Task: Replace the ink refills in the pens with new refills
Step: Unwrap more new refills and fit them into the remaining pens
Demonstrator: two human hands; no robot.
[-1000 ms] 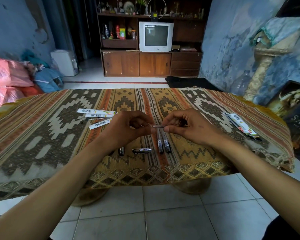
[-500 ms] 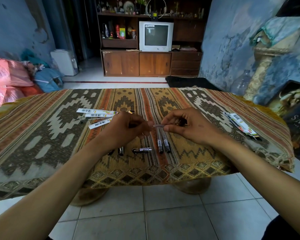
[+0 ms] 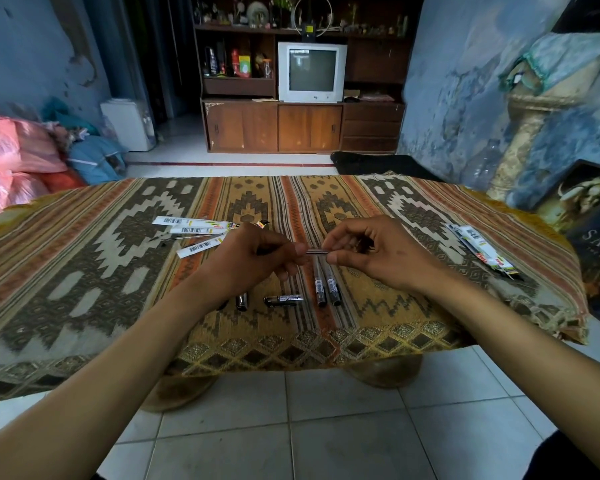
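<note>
1. A thin pen part (image 3: 316, 251) is pinched at its right end between the thumb and forefinger of the right hand (image 3: 371, 252), with the other fingers curled; whether it is a refill or a barrel cannot be told
2. Its left end is met by the left hand (image 3: 253, 258), whose fingers are curled around something dark that is mostly hidden
3. Both hands are held just above the patterned cloth (image 3: 84, 271) covering the table
4. Directly below the hands, two pens (image 3: 326, 285) are laid side by side on the cloth
5. To their left, a loose pen piece (image 3: 284, 300) and a short cap-like piece (image 3: 241, 301) are seen lying
6. Refill packets (image 3: 194, 226) are spread at the left, and more packets (image 3: 482, 249) are set well apart at the right
</note>
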